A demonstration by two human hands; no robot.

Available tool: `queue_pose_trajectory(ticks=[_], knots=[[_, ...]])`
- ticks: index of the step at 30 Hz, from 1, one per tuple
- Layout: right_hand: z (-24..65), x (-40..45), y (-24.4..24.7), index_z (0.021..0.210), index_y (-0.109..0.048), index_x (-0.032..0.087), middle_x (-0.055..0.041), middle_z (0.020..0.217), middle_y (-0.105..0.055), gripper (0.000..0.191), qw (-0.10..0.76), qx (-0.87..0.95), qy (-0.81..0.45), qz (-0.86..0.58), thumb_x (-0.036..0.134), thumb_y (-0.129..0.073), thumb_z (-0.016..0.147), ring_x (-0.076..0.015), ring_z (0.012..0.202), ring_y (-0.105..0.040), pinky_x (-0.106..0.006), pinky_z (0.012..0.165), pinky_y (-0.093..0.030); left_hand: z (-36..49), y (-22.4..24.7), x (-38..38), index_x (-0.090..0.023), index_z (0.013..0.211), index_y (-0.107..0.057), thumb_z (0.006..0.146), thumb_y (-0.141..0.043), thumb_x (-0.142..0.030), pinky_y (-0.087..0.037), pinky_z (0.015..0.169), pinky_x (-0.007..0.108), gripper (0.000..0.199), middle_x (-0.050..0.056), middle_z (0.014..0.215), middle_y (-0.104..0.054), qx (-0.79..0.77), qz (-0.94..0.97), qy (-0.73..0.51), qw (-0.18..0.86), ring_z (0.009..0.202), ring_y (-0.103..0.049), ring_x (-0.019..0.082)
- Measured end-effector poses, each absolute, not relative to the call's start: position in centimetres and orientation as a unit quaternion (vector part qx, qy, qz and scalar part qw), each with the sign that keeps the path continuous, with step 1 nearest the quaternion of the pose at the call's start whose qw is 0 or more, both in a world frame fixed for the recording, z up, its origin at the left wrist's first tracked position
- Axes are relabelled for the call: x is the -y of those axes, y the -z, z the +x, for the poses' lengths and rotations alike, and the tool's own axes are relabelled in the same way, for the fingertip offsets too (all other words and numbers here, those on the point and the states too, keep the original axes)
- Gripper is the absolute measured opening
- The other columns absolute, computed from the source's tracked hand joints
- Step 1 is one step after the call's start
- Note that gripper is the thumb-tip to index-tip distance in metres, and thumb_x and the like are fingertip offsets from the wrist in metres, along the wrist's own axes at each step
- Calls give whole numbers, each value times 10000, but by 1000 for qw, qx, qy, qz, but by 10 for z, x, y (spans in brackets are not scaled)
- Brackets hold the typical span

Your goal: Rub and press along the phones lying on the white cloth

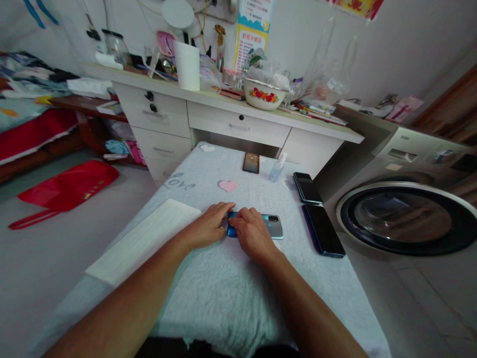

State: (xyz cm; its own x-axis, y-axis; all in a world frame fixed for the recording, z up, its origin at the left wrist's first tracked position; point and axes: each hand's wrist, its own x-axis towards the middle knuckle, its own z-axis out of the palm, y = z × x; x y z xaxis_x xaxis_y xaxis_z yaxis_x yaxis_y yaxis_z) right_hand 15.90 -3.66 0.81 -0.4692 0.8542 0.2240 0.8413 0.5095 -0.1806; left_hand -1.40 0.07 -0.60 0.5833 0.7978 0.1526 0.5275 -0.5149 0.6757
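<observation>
A smartphone (275, 228) with a shiny blue-to-silver back lies face down and crosswise on the cloth-covered table, its camera block at the right end. My left hand (209, 226) rests at the phone's left end, thumb and fingers closed about that edge. Over the phone's back lies my right hand (254, 233), fingers curled, with thumb and fingertips pinched together near the same left end. Whatever is in that pinch is too small to make out. A long white folded cloth or paper (149, 241) lies under and beside my left forearm.
Two dark phones, one (307, 188) behind the other (323, 229), lie along the table's right edge. Farther back are a brown-backed phone (251, 163) and a clear spray bottle (277, 169). A white desk (238, 122) stands behind, a washing machine (410, 199) on the right.
</observation>
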Motion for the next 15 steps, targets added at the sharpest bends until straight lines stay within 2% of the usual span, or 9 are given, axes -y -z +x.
queue_pose_trajectory(ticks=[4,10,15], knots=[[157,36,-10,992,-683,209,-60,968,-572,227,136,859,-26,-493,172,-464,942,-185,859,-434,-308,771,-326,-14,7,-1,-143,1343,-401,640,-428,-7,-394,1031,430,717,130,1296,-507,-396,838,-230,297,1220,-463,243],[159,39,-12,967,-704,216,-61,943,-564,235,133,870,-39,-474,155,-482,917,-187,850,-417,-313,776,-320,-14,11,-2,-190,1349,-399,629,-420,12,-413,998,412,748,100,1274,-528,-398,830,-242,307,1175,-495,224],[160,46,-13,922,-711,212,-55,913,-550,215,144,876,-56,-457,150,-508,886,-183,856,-408,-314,775,-310,-15,10,-1,-188,1360,-385,620,-427,1,-421,983,413,765,101,1261,-527,-401,826,-238,317,1154,-497,223]])
